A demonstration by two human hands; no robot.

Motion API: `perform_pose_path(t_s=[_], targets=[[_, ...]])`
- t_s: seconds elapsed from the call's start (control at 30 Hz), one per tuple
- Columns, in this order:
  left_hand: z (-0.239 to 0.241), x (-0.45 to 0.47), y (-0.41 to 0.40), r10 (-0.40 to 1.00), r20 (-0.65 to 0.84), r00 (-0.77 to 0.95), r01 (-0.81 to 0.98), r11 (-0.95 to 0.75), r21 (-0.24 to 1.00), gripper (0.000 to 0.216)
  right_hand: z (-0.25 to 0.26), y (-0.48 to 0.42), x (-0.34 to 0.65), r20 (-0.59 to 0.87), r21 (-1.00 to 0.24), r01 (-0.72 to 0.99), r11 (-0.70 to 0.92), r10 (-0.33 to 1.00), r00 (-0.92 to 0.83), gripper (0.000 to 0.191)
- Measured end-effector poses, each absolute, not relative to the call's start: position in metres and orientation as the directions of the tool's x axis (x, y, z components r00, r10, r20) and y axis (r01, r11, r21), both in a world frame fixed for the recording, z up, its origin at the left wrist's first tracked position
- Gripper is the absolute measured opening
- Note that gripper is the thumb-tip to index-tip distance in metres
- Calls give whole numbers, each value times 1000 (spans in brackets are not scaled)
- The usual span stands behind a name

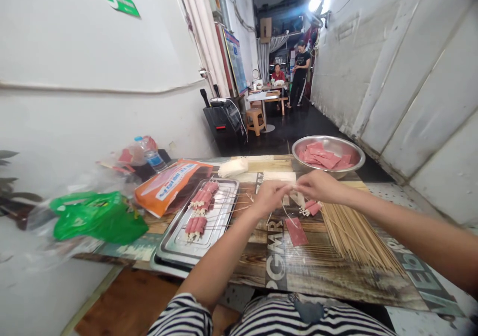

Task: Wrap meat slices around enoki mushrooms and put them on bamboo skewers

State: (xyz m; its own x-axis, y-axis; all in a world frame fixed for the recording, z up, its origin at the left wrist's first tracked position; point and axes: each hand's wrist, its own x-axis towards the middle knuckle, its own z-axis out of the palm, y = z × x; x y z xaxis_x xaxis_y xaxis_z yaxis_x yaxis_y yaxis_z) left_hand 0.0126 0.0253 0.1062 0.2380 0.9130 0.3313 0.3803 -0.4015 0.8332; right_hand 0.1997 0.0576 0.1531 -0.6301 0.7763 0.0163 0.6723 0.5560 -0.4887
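My left hand [271, 196] and my right hand [317, 185] meet over the table, fingertips pinched on a small bunch of enoki mushrooms [297, 196]. One thin strand dangles below the fingers. Under it a flat pink meat slice [296, 232] lies on the wood-print tabletop. Close to my right wrist sit a few meat rolls [310, 207] with white mushroom ends sticking out. Beyond my hands lies a pale bundle of enoki [279, 176], and another enoki bundle [233, 168] is farther left. Wooden skewers [354, 236] lie in a heap under my right forearm.
A metal tray [216, 216] at left holds skewered meat rolls [196, 225]. Back right stands a steel bowl [327, 139] of meat slices. An orange packet [170, 186], a green plastic bag [97, 216] and a bottle [154, 159] crowd the left end. Two people are far back.
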Motion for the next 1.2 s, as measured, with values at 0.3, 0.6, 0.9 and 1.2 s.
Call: perform_pose_path(t_s=[0.3, 0.6, 0.9, 1.2], targets=[[79, 32, -3, 880, 468, 78, 373, -461, 805, 23, 126, 33, 185, -189, -954, 290, -75, 902, -389, 39], [61, 12, -24, 957, 246, 151, 262, -279, 924, 16, 62, 15, 190, -171, -983, 18, -181, 888, -427, 43], [22, 25, -36, 974, 120, 194, 266, -170, 949, 8, 24, -5, 218, 64, -868, 402, 293, 867, -494, 28], [16, 24, -48, 934, 187, 304, 335, -288, 897, 9, 4, -13, 223, 438, -526, 350, 775, 600, -670, 29]])
